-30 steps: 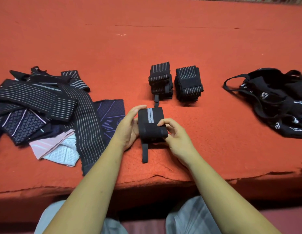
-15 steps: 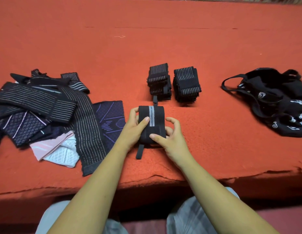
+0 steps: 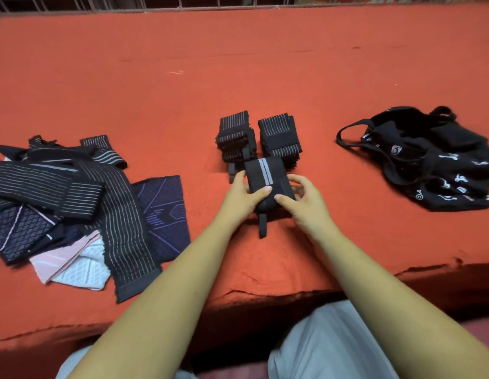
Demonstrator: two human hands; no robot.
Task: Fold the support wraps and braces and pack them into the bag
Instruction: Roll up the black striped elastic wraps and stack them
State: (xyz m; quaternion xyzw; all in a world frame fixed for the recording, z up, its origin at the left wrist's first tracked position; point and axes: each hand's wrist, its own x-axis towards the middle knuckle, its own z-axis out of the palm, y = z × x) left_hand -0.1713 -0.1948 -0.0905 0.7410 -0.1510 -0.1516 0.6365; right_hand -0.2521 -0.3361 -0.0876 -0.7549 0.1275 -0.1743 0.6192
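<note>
A folded black wrap with a grey stripe [image 3: 265, 176] is held between my left hand [image 3: 242, 198] and my right hand [image 3: 306, 203], both gripping it from the sides. A black strap tail hangs from it toward me. Just beyond it stand two stacks of folded striped wraps, the left stack [image 3: 235, 138] and the right stack [image 3: 280, 138]. The wrap's far edge reaches the stacks. The black bag [image 3: 434, 157] with white prints lies open at the right. A pile of unfolded wraps and braces [image 3: 68, 198] lies at the left.
Everything rests on an orange cloth surface [image 3: 237, 77] whose near edge runs just in front of my knees. A railing shows along the far edge. In the left pile are striped black, dark blue and pink-white pieces.
Both hands have carried the folded wrap away from me, up to the two stacks. Its strap tail moved along with it.
</note>
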